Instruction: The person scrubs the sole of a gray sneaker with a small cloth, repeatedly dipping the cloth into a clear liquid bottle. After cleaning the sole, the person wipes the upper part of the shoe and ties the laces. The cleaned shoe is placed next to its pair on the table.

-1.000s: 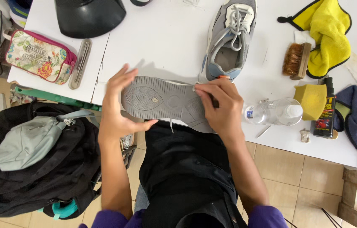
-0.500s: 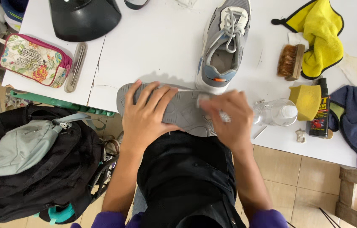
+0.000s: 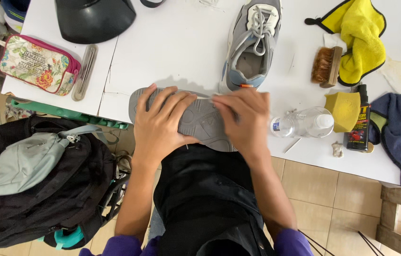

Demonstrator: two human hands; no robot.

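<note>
1. Grey sneaker (image 3: pixel 200 121) lies sole-up across the near edge of the white table (image 3: pixel 162 61), toe end toward the left, partly overhanging the person's lap.
2. Left hand (image 3: pixel 160 125): flat on the sole, fingers spread wide, palm pressing down. Thumb wraps the near edge of the shoe.
3. Right hand (image 3: pixel 243 121): on the sole's right half, fingers curled narrow, tips pinched round sth small and thin at the sole; can't tell what it is.
4. Second sneaker (image 3: pixel 252 45), grey w/ white laces and blue heel, stands upright at mid-table; its heel sits just beside the right hand.
5. Right of the hands: clear plastic bottle (image 3: pixel 304 124) lying on its side near the front edge. Yellow sponge (image 3: pixel 342 105) touches its cap end. Dark bottle (image 3: pixel 360 121) just beside the sponge.
6. Further back on the right: wooden brush (image 3: pixel 326 66) next to a yellow cloth (image 3: pixel 359 38). Dark blue cloth (image 3: pixel 397 130) at the right edge.
7. Left end of table: floral pouch (image 3: pixel 36 64), metal tool (image 3: pixel 84 71) just beside it, black cap (image 3: pixel 93 19) at the far edge.
8. Floor left of the person: black backpack (image 3: pixel 34 199) w/ a grey pouch (image 3: pixel 32 159) on top.
9. Person wears a black apron (image 3: pixel 205 199).
</note>
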